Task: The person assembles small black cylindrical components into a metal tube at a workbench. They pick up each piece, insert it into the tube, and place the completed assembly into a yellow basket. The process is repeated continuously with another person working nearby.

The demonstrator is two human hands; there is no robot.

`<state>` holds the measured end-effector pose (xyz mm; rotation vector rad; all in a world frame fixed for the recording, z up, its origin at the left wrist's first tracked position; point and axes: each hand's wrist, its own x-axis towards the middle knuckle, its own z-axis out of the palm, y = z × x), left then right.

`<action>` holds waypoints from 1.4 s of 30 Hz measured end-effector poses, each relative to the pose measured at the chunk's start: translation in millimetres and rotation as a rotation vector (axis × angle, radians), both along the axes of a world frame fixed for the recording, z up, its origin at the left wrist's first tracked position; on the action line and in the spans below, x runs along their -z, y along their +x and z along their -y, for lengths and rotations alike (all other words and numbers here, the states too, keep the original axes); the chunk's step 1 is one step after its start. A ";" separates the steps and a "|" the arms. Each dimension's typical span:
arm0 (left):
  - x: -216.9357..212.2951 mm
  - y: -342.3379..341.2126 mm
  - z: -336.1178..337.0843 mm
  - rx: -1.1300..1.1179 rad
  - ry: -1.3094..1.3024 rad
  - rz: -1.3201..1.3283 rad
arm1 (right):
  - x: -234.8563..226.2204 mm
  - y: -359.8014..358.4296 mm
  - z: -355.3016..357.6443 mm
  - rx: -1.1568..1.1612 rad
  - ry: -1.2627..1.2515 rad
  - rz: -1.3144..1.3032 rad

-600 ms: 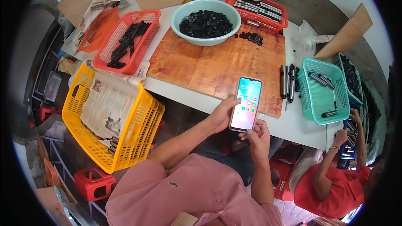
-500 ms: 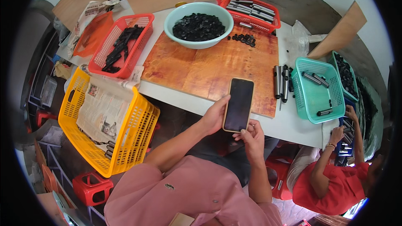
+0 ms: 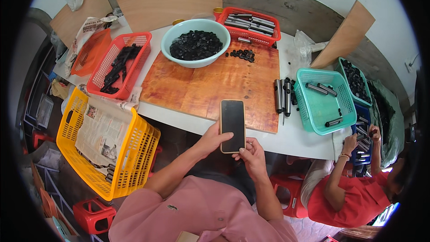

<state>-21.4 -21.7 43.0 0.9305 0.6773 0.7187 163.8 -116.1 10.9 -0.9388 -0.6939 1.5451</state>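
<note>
A smartphone (image 3: 233, 118) with a dark screen and a light-coloured rim is held upright at the table's near edge. My left hand (image 3: 211, 140) grips it along its left side, with the thumb lying over the lower screen. At the lower right corner, my right hand (image 3: 251, 156) pinches the phone between thumb and fingers. Beyond it lies a stained wooden board (image 3: 192, 83), bearing a pale blue bowl (image 3: 219, 53) full of small black caps. More black caps (image 3: 242, 55) are scattered to the bowl's right.
Red baskets (image 3: 143, 60) (image 3: 274, 36) hold black parts and metal tubes. A green basket (image 3: 309, 123) with tubes stands right, beside loose tubes (image 3: 282, 95). A yellow crate (image 3: 143, 152) is at left, above a red stool (image 3: 94, 215). A co-worker in red (image 3: 354, 197) handles tubes at right.
My left thumb has moved from the phone's edge onto its screen. The view has shifted, so the table and its things appear lower and further left, and the phone stands straighter.
</note>
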 end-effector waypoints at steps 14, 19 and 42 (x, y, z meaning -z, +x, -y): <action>-4.2 -91.3 47.9 -0.308 0.057 -0.052 | -1.9 -51.9 -28.7 -0.339 0.087 0.107; -43.8 -184.1 62.6 -0.614 0.240 -0.365 | -6.5 -82.4 -51.1 -0.371 0.261 0.425; -19.5 -675.0 -285.8 -0.929 0.499 -1.527 | 13.4 -99.3 -84.6 -0.220 0.354 0.932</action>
